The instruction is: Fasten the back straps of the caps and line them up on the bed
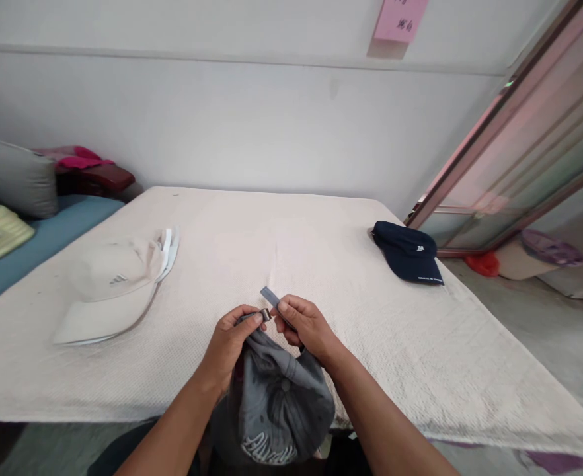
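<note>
A grey cap [291, 396] with pale raised lettering hangs at the table's front edge, its back side up toward the hands. My left hand [232, 340] pinches the small metal buckle [266, 315] at the cap's back. Pressed between thumb and fingers of my right hand [304, 324] is the grey strap [270, 297], whose free end sticks out to the upper left. Strap and buckle are very close; whether they touch is hard to tell.
Pale caps [117, 284], stacked, lie on the left of the cream-covered table [272, 231]. A navy cap [408, 251] rests at the right. Beyond the left edge are a grey cushion [14, 175] and folded cloths. A wall stands behind, a glass door at right.
</note>
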The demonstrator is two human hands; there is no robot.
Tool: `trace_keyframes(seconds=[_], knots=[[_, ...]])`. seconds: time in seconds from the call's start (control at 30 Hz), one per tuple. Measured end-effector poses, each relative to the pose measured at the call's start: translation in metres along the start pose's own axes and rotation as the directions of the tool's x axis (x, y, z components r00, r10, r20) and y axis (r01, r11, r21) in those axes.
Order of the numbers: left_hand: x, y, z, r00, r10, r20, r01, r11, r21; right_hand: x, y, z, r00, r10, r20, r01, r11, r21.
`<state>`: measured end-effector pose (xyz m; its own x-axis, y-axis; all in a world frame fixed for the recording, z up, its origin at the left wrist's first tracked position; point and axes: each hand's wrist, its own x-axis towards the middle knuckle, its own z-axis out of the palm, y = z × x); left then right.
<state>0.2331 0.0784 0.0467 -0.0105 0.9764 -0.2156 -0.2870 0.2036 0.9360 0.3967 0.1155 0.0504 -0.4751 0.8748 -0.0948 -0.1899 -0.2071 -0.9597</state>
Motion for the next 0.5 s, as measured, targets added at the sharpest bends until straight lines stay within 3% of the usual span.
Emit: trace_keyframes(seconds=[0.17, 0.5], knots=[[0.0015, 0.0004, -0.0042, 0.997, -0.079, 0.026, 0.083, 0.976, -0.2, -0.0013, -0.003, -0.0045, 0.996, 0.085, 0.029, -0.087, 0.993, 0.082], [0.0001, 0.0029, -0.0005, 0.987, -0.145, 0.062, 0.158, 0.928, -0.338, -0.0019, -0.0049, -0.0037, 0.977, 0.185, 0.104, -0.188, 0.982, 0.015]])
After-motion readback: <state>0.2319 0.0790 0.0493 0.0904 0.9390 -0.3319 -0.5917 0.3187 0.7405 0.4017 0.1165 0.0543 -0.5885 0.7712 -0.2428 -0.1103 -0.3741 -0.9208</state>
